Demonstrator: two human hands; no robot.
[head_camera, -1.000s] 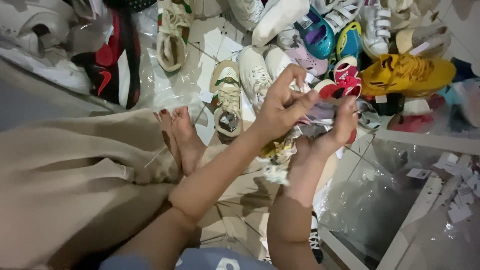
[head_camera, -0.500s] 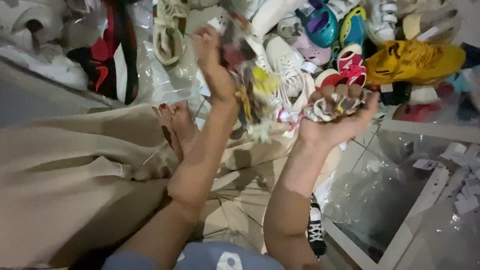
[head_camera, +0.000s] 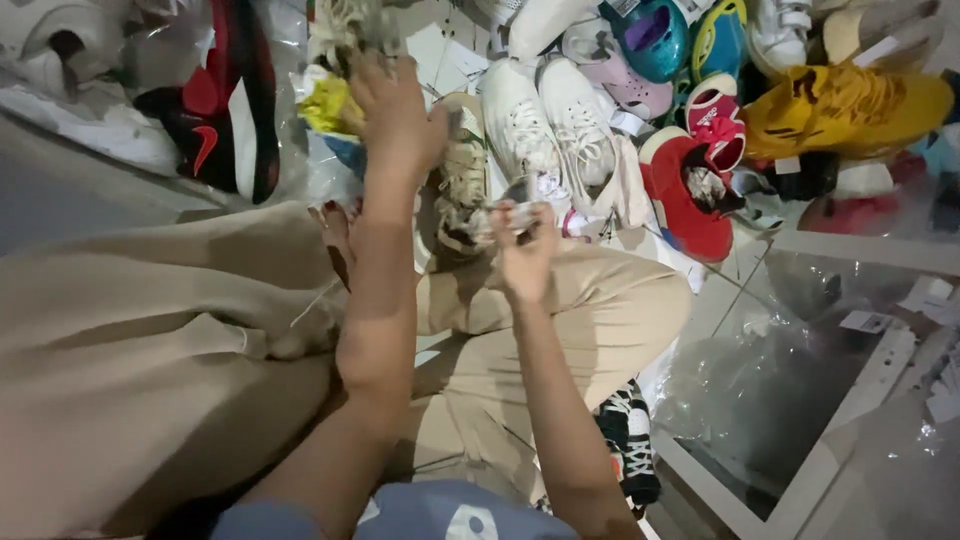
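Note:
My left hand (head_camera: 395, 110) is stretched out over the shoe pile with its fingers closed around a pale shoe (head_camera: 345, 30) that has a yellow part (head_camera: 328, 105); blur hides the exact grip. Nearer to me, above my beige-trousered knee (head_camera: 590, 310), my right hand (head_camera: 525, 255) pinches a crumpled wad of clear plastic (head_camera: 512, 195). A beige sneaker (head_camera: 460, 180) lies on the floor between the two hands. My bare toes (head_camera: 335, 225) show beside my left forearm.
Shoes cover the floor ahead: a white pair (head_camera: 545, 120), a red shoe (head_camera: 685, 195), a yellow one (head_camera: 850, 100), a red and black one (head_camera: 225, 110), a teal one (head_camera: 650, 35). Clear plastic sheeting (head_camera: 790, 380) lies at the right. A black and white shoe (head_camera: 630, 440) sits by my leg.
My left hand has carried the shoe away from me towards the upper left of the pile. My right hand has dropped and drawn in towards my knee, closing on the plastic.

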